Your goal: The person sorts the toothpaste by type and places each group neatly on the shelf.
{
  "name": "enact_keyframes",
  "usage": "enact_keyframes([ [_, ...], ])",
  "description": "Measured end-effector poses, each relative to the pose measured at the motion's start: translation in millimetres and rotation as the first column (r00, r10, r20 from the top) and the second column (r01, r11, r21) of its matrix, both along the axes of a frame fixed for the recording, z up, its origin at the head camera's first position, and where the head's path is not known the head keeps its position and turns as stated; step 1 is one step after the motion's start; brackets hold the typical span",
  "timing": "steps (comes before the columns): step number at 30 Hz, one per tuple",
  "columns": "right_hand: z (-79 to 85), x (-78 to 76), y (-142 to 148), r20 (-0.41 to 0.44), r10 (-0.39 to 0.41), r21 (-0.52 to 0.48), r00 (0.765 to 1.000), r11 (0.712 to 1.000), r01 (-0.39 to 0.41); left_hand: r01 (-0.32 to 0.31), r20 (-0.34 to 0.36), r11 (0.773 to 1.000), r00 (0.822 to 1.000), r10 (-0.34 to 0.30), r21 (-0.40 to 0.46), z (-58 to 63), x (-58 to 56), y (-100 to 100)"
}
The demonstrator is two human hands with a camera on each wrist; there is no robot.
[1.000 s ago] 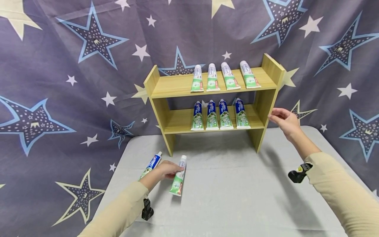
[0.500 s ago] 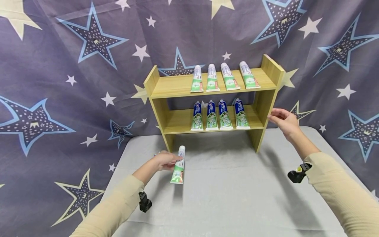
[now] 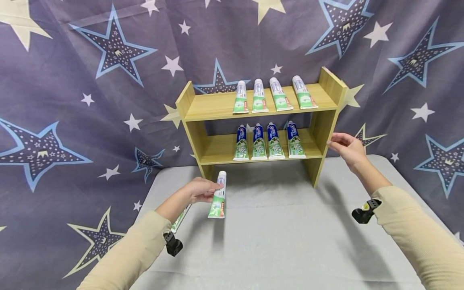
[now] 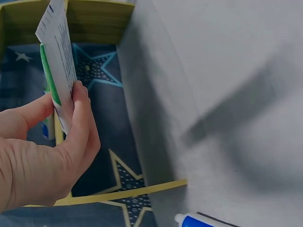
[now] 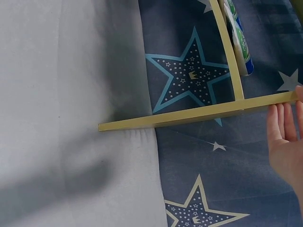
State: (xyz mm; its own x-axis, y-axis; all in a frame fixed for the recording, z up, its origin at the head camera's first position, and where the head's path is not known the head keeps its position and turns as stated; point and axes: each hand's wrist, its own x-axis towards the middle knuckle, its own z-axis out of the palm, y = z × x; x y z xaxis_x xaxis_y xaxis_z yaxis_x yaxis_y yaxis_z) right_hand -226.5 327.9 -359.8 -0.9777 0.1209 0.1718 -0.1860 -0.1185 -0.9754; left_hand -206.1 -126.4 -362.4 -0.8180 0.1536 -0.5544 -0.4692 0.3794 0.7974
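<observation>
My left hand [image 3: 201, 190] pinches a white-and-green toothpaste tube [image 3: 218, 197] between thumb and fingers, cap upward, raised over the table in front of the shelf's left leg. In the left wrist view the tube [image 4: 59, 66] appears edge-on. A blue-and-green tube [image 3: 180, 219] lies on the table, partly hidden behind the left forearm; its white-capped end [image 4: 189, 220] shows in the left wrist view. My right hand [image 3: 349, 150] touches the right side panel of the wooden shelf [image 3: 326, 129]. In the right wrist view its fingertips [image 5: 280, 111] rest against the panel's outer face.
The top board carries several white-and-green tubes [image 3: 259, 96], and the lower board several blue-and-green tubes [image 3: 258, 143], spaced across the middle and right. Wood shows at the left of both boards. A star-patterned cloth [image 3: 90, 133] hangs behind the grey-covered table [image 3: 275, 241].
My left hand has lifted the white-and-green tube up and away from me, towards the shelf. The right hand stays at the side panel.
</observation>
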Motion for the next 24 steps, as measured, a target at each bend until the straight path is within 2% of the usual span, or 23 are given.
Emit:
enact_keyframes([
  [15,-0.6,-0.5,-0.9,0.012,-0.007,0.018,1.000,1.000,0.007,0.066,-0.017,0.997,0.998,-0.065,0.044,52.6,7.1,6.7],
  [24,0.3,-0.2,-1.1,0.012,-0.002,0.014,1.000,1.000,0.002,0.051,-0.037,0.996,0.998,-0.048,0.075,82.8,12.3,10.1],
])
